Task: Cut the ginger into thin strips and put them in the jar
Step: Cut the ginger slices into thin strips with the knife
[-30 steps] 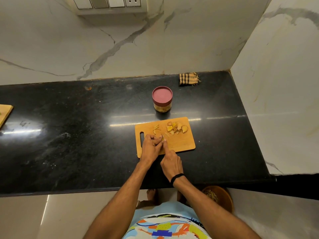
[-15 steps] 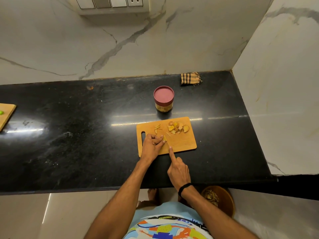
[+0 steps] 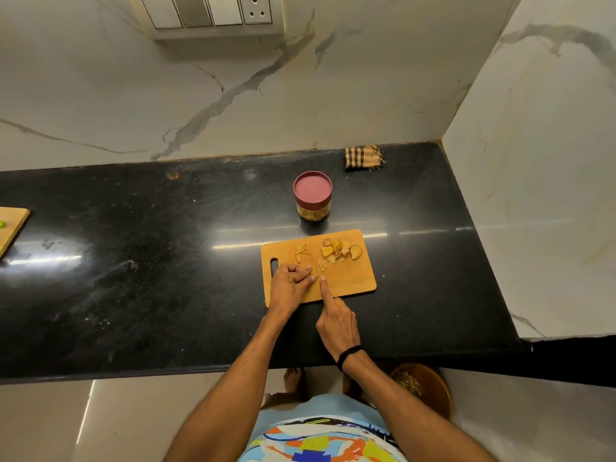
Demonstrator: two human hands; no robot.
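A wooden cutting board (image 3: 350, 278) lies on the black counter. On it sit a heap of ginger slices (image 3: 338, 250) at the back right and a few thin ginger strips (image 3: 301, 253) at the back left. My left hand (image 3: 290, 285) has its fingers curled around a small ginger piece (image 3: 314, 270) near the board's front left. My right hand (image 3: 336, 323) is just to its right, index finger stretched forward to the ginger and the other fingers curled on a knife that is almost entirely hidden under the hand. The jar (image 3: 312, 211) stands behind the board with its red lid (image 3: 312, 190) on.
A checked cloth (image 3: 364, 158) lies at the back of the counter by the wall. Another wooden board (image 3: 11, 228) pokes in at the far left. The marble wall closes off the right side. A wooden bowl (image 3: 433, 388) sits on the floor below the counter edge.
My right hand drew back toward me, away from my left hand, and its index finger now reaches forward again. My left hand stayed on the ginger piece.
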